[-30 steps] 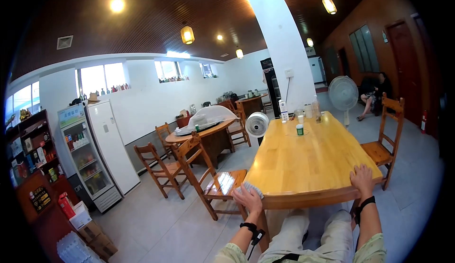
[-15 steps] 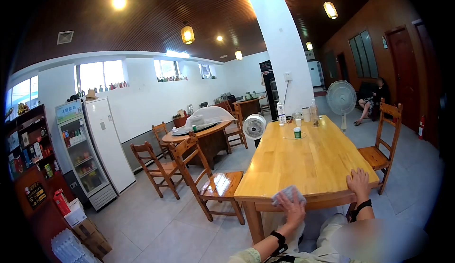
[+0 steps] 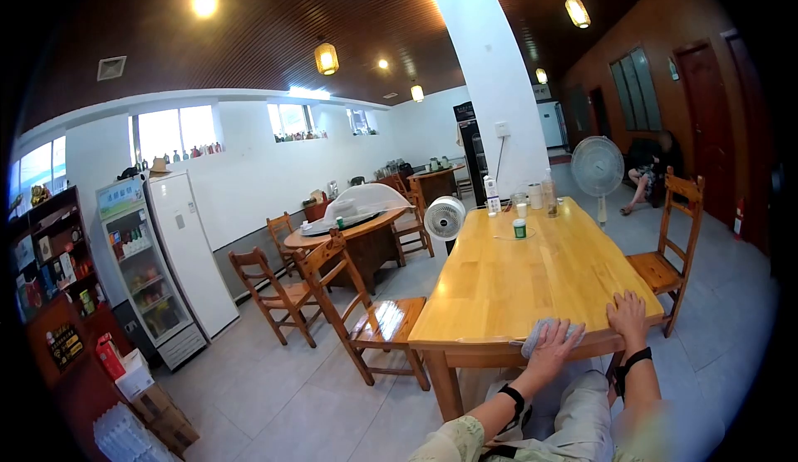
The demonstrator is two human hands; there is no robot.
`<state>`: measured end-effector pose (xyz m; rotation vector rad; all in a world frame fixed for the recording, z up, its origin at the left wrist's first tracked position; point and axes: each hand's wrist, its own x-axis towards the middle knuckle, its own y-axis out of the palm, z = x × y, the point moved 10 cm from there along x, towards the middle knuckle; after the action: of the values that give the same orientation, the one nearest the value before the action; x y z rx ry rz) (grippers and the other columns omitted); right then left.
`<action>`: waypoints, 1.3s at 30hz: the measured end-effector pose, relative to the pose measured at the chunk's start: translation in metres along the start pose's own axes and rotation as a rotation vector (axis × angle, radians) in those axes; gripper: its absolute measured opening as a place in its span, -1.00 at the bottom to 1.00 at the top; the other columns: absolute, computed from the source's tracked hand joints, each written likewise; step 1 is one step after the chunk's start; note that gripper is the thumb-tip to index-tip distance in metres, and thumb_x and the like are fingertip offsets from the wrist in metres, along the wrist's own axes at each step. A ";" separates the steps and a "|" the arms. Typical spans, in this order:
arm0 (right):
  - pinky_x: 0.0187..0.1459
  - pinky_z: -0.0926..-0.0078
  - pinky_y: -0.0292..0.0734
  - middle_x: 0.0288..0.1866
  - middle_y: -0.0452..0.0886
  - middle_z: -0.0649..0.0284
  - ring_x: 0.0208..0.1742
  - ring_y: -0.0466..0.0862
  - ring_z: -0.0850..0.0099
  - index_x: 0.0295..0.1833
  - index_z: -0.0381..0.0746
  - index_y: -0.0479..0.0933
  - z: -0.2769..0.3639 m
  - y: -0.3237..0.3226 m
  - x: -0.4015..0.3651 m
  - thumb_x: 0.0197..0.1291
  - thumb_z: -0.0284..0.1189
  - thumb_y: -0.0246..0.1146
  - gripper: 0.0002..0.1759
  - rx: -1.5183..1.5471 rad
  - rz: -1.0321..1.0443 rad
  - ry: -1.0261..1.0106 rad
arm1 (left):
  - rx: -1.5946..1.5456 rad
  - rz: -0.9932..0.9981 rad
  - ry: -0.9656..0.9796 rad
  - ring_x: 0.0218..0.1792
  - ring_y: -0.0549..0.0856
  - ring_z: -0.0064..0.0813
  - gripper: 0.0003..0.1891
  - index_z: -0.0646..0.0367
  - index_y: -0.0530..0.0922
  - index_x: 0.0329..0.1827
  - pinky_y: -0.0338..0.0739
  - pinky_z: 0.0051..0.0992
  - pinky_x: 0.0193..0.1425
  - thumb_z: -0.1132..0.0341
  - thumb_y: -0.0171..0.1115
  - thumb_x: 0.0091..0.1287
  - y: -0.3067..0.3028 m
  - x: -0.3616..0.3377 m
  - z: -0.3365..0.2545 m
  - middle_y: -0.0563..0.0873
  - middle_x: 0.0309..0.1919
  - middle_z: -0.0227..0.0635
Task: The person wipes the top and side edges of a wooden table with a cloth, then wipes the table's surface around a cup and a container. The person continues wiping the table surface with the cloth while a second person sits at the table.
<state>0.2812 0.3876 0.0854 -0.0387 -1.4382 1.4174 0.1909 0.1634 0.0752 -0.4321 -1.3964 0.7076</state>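
My left hand (image 3: 550, 350) presses a grey cloth (image 3: 536, 336) against the near edge of the wooden table (image 3: 532, 279), its fingers over the cloth. To its right, my right hand (image 3: 628, 314) rests on the table's near right corner with its fingers spread and nothing in it. The two hands are apart. Farther off on the tabletop are a green and white cup (image 3: 519, 229), a white carton (image 3: 491, 195) and a clear bottle (image 3: 549, 197).
Chairs (image 3: 386, 321) stand left of the table, another (image 3: 665, 262) on the right. Beyond are a white fan (image 3: 445, 218), a standing fan (image 3: 598, 167), a round table (image 3: 357, 236) with a mesh cover and a seated person (image 3: 652, 171). A display fridge (image 3: 145, 266) is at left.
My left hand and the cloth have moved right along the table's near edge, closer to my right hand. My right hand has stayed at the corner.
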 end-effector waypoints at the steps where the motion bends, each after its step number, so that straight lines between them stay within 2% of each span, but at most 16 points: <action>1: 0.53 -0.06 0.16 0.41 0.55 -0.09 0.49 0.43 0.01 0.24 -0.23 0.66 -0.001 0.001 0.001 0.33 -0.12 0.19 -0.47 -0.002 -0.003 -0.003 | 0.000 -0.005 -0.001 0.52 0.36 -0.09 -0.30 -0.14 0.24 0.66 0.12 -0.01 0.60 0.36 0.14 0.43 0.002 -0.002 0.007 0.42 0.47 -0.09; 4: 0.51 -0.04 0.19 0.39 0.56 -0.10 0.47 0.45 0.01 0.25 -0.24 0.65 -0.005 0.005 -0.001 0.34 -0.12 0.18 -0.47 0.009 -0.041 -0.012 | 0.066 0.002 0.130 0.55 0.34 -0.03 -0.25 -0.18 0.19 0.70 0.14 -0.09 0.64 0.40 0.09 0.40 0.000 -0.017 0.022 0.41 0.49 -0.10; 8: 0.52 -0.01 0.18 0.37 0.57 -0.11 0.45 0.45 0.01 0.24 -0.26 0.66 -0.004 0.004 0.001 0.35 -0.11 0.17 -0.46 0.005 -0.051 -0.035 | 0.123 0.053 0.095 0.51 0.40 -0.03 -0.28 -0.22 0.20 0.69 0.18 -0.05 0.64 0.41 0.01 0.42 -0.023 -0.049 0.071 0.42 0.48 -0.10; 10: 0.53 0.00 0.17 0.37 0.56 -0.11 0.46 0.45 0.01 0.24 -0.26 0.66 -0.007 0.010 0.001 0.35 -0.11 0.16 -0.46 0.015 -0.031 -0.025 | 0.184 0.085 0.001 0.52 0.39 -0.03 -0.31 -0.23 0.25 0.66 0.16 -0.04 0.64 0.42 -0.01 0.44 -0.031 -0.076 0.117 0.42 0.48 -0.11; 12: 0.40 0.07 0.29 0.24 0.63 -0.08 0.36 0.51 0.03 0.12 -0.28 0.69 -0.004 0.005 -0.003 0.28 -0.19 0.19 -0.54 -0.025 -0.268 -0.126 | 0.202 0.059 -0.082 0.54 0.36 -0.08 -0.35 -0.26 0.30 0.63 0.11 -0.01 0.66 0.40 -0.01 0.45 -0.050 -0.103 0.163 0.42 0.46 -0.13; 16: 0.38 0.05 0.30 0.24 0.64 -0.08 0.36 0.52 0.04 0.13 -0.28 0.69 -0.001 0.005 -0.001 0.28 -0.19 0.18 -0.53 -0.014 -0.189 -0.103 | 0.407 0.052 -0.090 0.51 0.39 -0.19 -0.35 -0.32 0.28 0.64 0.12 -0.01 0.63 0.34 0.01 0.47 -0.087 -0.140 0.216 0.43 0.45 -0.21; 20: 0.36 0.03 0.32 0.23 0.65 -0.09 0.34 0.54 0.05 0.15 -0.27 0.68 -0.002 0.001 -0.002 0.29 -0.17 0.17 -0.51 -0.030 -0.165 -0.088 | 0.392 0.144 -0.177 0.53 0.35 -0.25 -0.35 -0.34 0.34 0.61 0.06 0.15 0.62 0.35 0.10 0.43 -0.094 -0.155 0.245 0.44 0.42 -0.29; 26: 0.35 0.02 0.34 0.21 0.66 -0.05 0.33 0.55 0.04 0.13 -0.24 0.70 0.002 -0.005 0.001 0.29 -0.15 0.18 -0.52 -0.018 -0.102 -0.066 | 0.365 0.076 -0.240 0.52 0.35 -0.24 -0.28 -0.30 0.39 0.56 0.08 0.24 0.59 0.36 0.28 0.29 -0.107 -0.167 0.269 0.45 0.39 -0.32; 27: 0.34 0.02 0.34 0.20 0.67 -0.03 0.33 0.55 0.05 0.13 -0.23 0.70 0.003 -0.004 0.001 0.28 -0.15 0.19 -0.53 -0.028 -0.059 -0.048 | 0.410 0.042 -0.174 0.53 0.34 -0.15 -0.25 -0.19 0.41 0.54 0.09 0.24 0.59 0.36 0.37 0.20 -0.110 -0.169 0.271 0.44 0.39 -0.24; 28: 0.34 0.02 0.34 0.20 0.67 -0.03 0.33 0.55 0.05 0.13 -0.23 0.70 0.000 -0.003 -0.001 0.28 -0.15 0.19 -0.53 -0.028 -0.047 -0.017 | 0.398 0.062 -0.150 0.53 0.34 -0.15 -0.25 -0.19 0.41 0.54 0.09 0.24 0.59 0.36 0.37 0.20 -0.111 -0.170 0.269 0.44 0.39 -0.24; 31: 0.35 0.01 0.33 0.20 0.67 -0.02 0.35 0.54 0.07 0.12 -0.21 0.70 -0.005 0.000 0.000 0.29 -0.12 0.19 -0.53 0.011 -0.057 -0.001 | 0.024 -0.002 -0.278 0.51 0.31 0.11 -0.23 0.07 0.42 0.51 0.13 0.07 0.62 0.46 0.41 0.12 -0.126 -0.171 0.279 0.39 0.41 -0.02; 32: 0.37 0.02 0.32 0.21 0.66 -0.02 0.36 0.53 0.08 0.12 -0.20 0.70 -0.006 0.006 0.002 0.29 -0.10 0.18 -0.53 -0.018 -0.066 -0.021 | 0.016 0.020 -0.255 0.51 0.31 0.11 -0.23 0.07 0.42 0.51 0.13 0.07 0.62 0.46 0.41 0.12 -0.120 -0.171 0.278 0.39 0.41 -0.02; 35: 0.39 0.02 0.29 0.24 0.64 -0.04 0.39 0.51 0.07 0.12 -0.18 0.68 -0.006 0.001 -0.001 0.31 -0.08 0.17 -0.52 -0.043 -0.070 -0.013 | -0.173 -0.129 -0.454 0.52 0.26 0.18 -0.31 0.11 0.42 0.50 0.10 0.06 0.64 0.52 0.28 0.21 -0.119 -0.180 0.298 0.36 0.42 0.05; 36: 0.40 0.03 0.29 0.27 0.63 -0.05 0.41 0.50 0.06 0.12 -0.18 0.68 -0.003 -0.002 -0.002 0.32 -0.08 0.16 -0.53 -0.041 -0.075 -0.015 | -0.181 -0.115 -0.440 0.52 0.26 0.18 -0.31 0.11 0.42 0.50 0.10 0.06 0.64 0.52 0.28 0.21 -0.113 -0.178 0.294 0.36 0.42 0.05; 38: 0.41 0.02 0.28 0.29 0.62 -0.05 0.42 0.49 0.06 0.12 -0.18 0.67 -0.004 -0.002 -0.004 0.33 -0.08 0.15 -0.52 -0.064 -0.100 -0.005 | -0.071 -0.254 -0.483 0.55 0.20 0.21 -0.33 0.07 0.44 0.50 0.04 0.06 0.66 0.53 0.22 0.24 -0.115 -0.182 0.292 0.33 0.45 0.03; 39: 0.41 0.02 0.28 0.31 0.61 -0.06 0.44 0.48 0.05 0.13 -0.18 0.67 -0.001 -0.006 -0.004 0.34 -0.08 0.14 -0.52 -0.087 -0.125 -0.017 | -0.055 -0.280 -0.552 0.59 0.12 0.22 -0.33 -0.01 0.46 0.50 -0.06 0.13 0.68 0.51 0.20 0.25 -0.112 -0.182 0.292 0.31 0.48 0.02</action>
<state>0.2871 0.3834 0.0869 0.0080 -1.4894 1.2558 -0.0775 -0.0781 0.0582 -0.0732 -1.9535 0.5783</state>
